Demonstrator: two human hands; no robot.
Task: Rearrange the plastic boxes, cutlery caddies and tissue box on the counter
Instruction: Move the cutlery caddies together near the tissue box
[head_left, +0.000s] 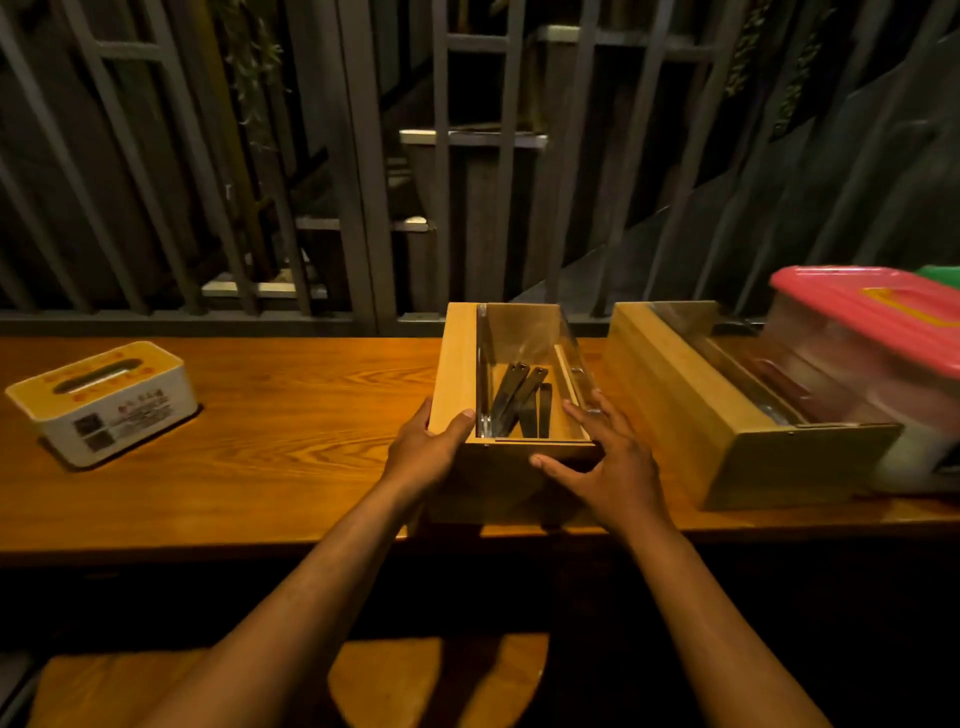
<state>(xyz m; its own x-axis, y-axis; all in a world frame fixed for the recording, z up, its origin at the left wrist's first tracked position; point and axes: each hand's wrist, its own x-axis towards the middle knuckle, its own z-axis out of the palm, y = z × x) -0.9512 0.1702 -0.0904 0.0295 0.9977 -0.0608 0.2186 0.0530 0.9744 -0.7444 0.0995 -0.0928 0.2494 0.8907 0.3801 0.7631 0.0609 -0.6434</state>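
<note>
While gripping the middle cutlery caddy (511, 395) on the table (291, 415), left hand (426, 452) wrapped around its left wall. Right hand (608, 467) spread open, fingers (582, 415) touching its near corner.

On the counter (260, 395) before you, the tissue box (104, 402) sits far left. The cutlery caddy (457, 364) stands at centre with utensils (522, 400) lying inside. A second caddy (691, 400) lies just right of it, and a lidded plastic box (872, 338) sits rightmost against that caddy.
</note>
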